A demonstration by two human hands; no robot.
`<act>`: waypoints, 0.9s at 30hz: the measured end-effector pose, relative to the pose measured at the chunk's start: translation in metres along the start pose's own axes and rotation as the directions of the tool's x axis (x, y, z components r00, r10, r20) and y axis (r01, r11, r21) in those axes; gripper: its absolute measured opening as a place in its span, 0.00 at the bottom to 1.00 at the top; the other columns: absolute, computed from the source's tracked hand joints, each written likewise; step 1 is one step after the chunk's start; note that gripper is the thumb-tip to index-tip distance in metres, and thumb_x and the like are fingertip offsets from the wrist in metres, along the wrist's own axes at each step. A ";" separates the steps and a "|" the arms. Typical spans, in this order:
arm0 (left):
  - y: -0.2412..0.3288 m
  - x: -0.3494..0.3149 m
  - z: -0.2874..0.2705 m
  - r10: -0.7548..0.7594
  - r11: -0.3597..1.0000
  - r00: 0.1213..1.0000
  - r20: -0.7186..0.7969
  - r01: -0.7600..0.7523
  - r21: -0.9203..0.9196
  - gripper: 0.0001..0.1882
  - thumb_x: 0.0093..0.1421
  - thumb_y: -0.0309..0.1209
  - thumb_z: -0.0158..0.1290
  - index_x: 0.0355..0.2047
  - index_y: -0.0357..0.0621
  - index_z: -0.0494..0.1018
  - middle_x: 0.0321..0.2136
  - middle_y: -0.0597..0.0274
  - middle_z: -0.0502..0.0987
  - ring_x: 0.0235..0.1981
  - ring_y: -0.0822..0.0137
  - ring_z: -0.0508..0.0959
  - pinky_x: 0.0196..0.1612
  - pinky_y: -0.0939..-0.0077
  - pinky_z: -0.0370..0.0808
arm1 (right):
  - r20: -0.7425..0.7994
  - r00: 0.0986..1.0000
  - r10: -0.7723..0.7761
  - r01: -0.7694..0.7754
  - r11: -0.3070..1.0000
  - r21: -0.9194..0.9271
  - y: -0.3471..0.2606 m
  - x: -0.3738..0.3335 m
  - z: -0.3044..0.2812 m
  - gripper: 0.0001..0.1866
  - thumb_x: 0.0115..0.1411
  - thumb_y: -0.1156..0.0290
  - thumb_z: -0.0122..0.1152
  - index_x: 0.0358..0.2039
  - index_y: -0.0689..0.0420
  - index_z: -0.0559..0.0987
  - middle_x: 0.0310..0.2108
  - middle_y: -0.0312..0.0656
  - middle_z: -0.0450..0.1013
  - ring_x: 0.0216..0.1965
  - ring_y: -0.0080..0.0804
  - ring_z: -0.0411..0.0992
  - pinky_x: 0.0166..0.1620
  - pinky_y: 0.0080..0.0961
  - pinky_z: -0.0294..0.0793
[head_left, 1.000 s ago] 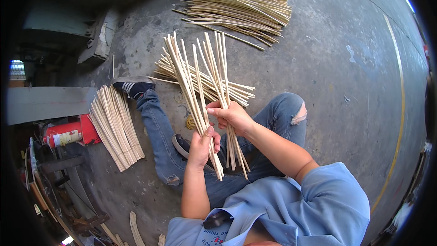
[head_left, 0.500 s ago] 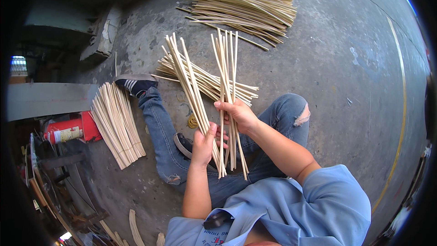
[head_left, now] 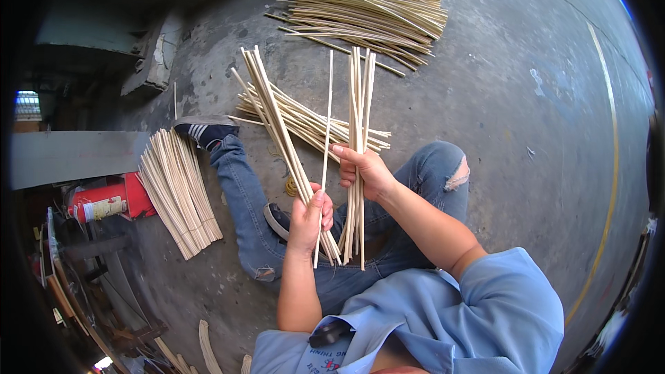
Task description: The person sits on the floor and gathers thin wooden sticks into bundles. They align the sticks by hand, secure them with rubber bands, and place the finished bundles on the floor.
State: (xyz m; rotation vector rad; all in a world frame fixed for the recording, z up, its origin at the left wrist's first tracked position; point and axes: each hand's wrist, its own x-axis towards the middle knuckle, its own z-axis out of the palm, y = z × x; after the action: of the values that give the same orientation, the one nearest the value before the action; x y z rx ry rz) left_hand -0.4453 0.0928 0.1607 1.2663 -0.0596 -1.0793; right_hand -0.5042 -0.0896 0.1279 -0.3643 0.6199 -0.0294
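My left hand [head_left: 309, 218] is closed round a bunch of thin pale sticks [head_left: 277, 128] that leans up to the left. One single stick [head_left: 327, 118] stands apart from that bunch, its lower part under my left thumb. Closed on a second bunch of sticks [head_left: 359, 104], held nearly upright, is my right hand [head_left: 365, 172]. Its thumb reaches toward the single stick. Both bunches are over my lap, their lower ends near my jeans. Beyond them a small loose pile of sticks [head_left: 298, 118] lies on the floor, partly hidden by what I hold.
A large heap of sticks [head_left: 367, 10] lies on the concrete floor at the far side. To the left, a tied bundle [head_left: 181, 194] rests beside a red cylinder [head_left: 104, 201]. Yellow rubber bands [head_left: 291, 185] lie between my legs [head_left: 239, 187]. Wood and metal clutter fills the lower left.
The single stick has moved from beside the right bunch over to my left hand. The right bunch has become more upright and gathered, and the left bunch tilts slightly further left.
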 end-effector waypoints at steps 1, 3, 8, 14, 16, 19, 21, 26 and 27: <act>0.000 0.000 0.001 -0.004 1.000 1.000 0.030 0.004 -0.002 0.12 0.75 0.37 0.49 0.49 0.45 0.62 0.25 0.65 0.67 0.18 0.77 0.66 0.19 0.83 0.65 | 0.008 1.000 -0.012 0.012 1.000 -0.001 0.000 -0.001 0.000 0.17 0.63 0.63 0.70 0.46 0.56 0.74 0.19 0.24 0.57 0.19 0.17 0.54 0.24 0.21 0.59; -0.001 -0.003 0.000 -0.018 1.000 0.996 0.086 0.019 -0.004 0.13 0.75 0.38 0.50 0.49 0.44 0.63 0.25 0.64 0.68 0.18 0.77 0.67 0.19 0.83 0.66 | 0.062 0.998 -0.020 0.023 0.999 -0.043 -0.001 -0.002 0.004 0.15 0.63 0.65 0.71 0.42 0.55 0.73 0.19 0.25 0.58 0.19 0.17 0.56 0.24 0.21 0.59; -0.005 -0.007 -0.002 -0.063 0.988 0.992 0.112 0.046 0.149 0.20 0.74 0.44 0.50 0.50 0.38 0.67 0.27 0.62 0.71 0.20 0.72 0.73 0.19 0.80 0.69 | 0.076 0.996 -0.037 0.046 0.991 -0.123 -0.004 -0.004 0.007 0.11 0.62 0.71 0.70 0.38 0.57 0.74 0.21 0.28 0.63 0.17 0.17 0.58 0.22 0.20 0.58; -0.003 -0.011 0.004 -0.011 0.962 0.997 0.074 -0.010 0.273 0.23 0.77 0.46 0.42 0.52 0.34 0.68 0.27 0.54 0.79 0.21 0.69 0.80 0.20 0.82 0.75 | 0.103 0.994 -0.044 0.057 0.990 -0.126 0.003 -0.015 0.010 0.10 0.63 0.72 0.68 0.39 0.61 0.75 0.21 0.29 0.64 0.17 0.17 0.58 0.21 0.21 0.59; -0.004 -0.016 0.003 -0.016 0.962 0.997 0.080 -0.006 0.272 0.23 0.77 0.46 0.42 0.52 0.34 0.68 0.29 0.52 0.80 0.21 0.69 0.80 0.19 0.82 0.74 | 0.131 0.990 -0.047 0.061 0.993 -0.104 0.005 -0.019 0.013 0.11 0.62 0.72 0.69 0.39 0.61 0.75 0.21 0.30 0.65 0.17 0.17 0.59 0.20 0.21 0.60; -0.003 -0.020 0.005 -0.005 0.962 0.997 0.083 -0.018 0.273 0.23 0.77 0.45 0.41 0.52 0.32 0.68 0.30 0.48 0.81 0.22 0.68 0.81 0.19 0.83 0.75 | 0.163 0.985 -0.057 0.085 0.981 -0.172 0.003 -0.025 0.016 0.11 0.61 0.72 0.69 0.39 0.61 0.76 0.22 0.31 0.66 0.17 0.18 0.60 0.21 0.20 0.61; -0.002 -0.021 0.006 0.004 0.964 0.995 0.096 -0.030 0.266 0.23 0.77 0.44 0.41 0.51 0.32 0.69 0.31 0.49 0.81 0.24 0.67 0.82 0.20 0.81 0.77 | 0.159 0.984 -0.086 0.116 0.974 -0.194 0.004 -0.028 0.016 0.11 0.61 0.71 0.69 0.39 0.60 0.76 0.22 0.32 0.67 0.18 0.19 0.62 0.21 0.21 0.62; -0.004 -0.026 0.017 0.120 0.966 0.993 -0.009 -0.115 0.231 0.21 0.76 0.41 0.45 0.45 0.30 0.73 0.34 0.51 0.81 0.32 0.66 0.83 0.30 0.74 0.85 | 0.113 0.987 -0.114 0.140 0.954 -0.263 0.005 -0.035 0.023 0.09 0.63 0.68 0.66 0.38 0.57 0.77 0.25 0.33 0.70 0.22 0.22 0.66 0.26 0.22 0.70; -0.003 -0.027 0.019 0.147 0.965 0.988 -0.044 -0.134 0.225 0.21 0.76 0.40 0.46 0.44 0.29 0.74 0.34 0.52 0.81 0.33 0.66 0.83 0.32 0.72 0.86 | 0.108 0.988 -0.111 0.134 0.961 -0.241 0.005 -0.035 0.023 0.08 0.64 0.68 0.65 0.38 0.57 0.77 0.25 0.33 0.70 0.23 0.23 0.67 0.27 0.23 0.71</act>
State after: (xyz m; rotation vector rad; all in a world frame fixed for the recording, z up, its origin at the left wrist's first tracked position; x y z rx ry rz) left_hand -0.4722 0.0977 0.1791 1.4716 -0.2266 -0.9298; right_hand -0.5200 -0.0730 0.1629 -0.6425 0.5083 -0.0534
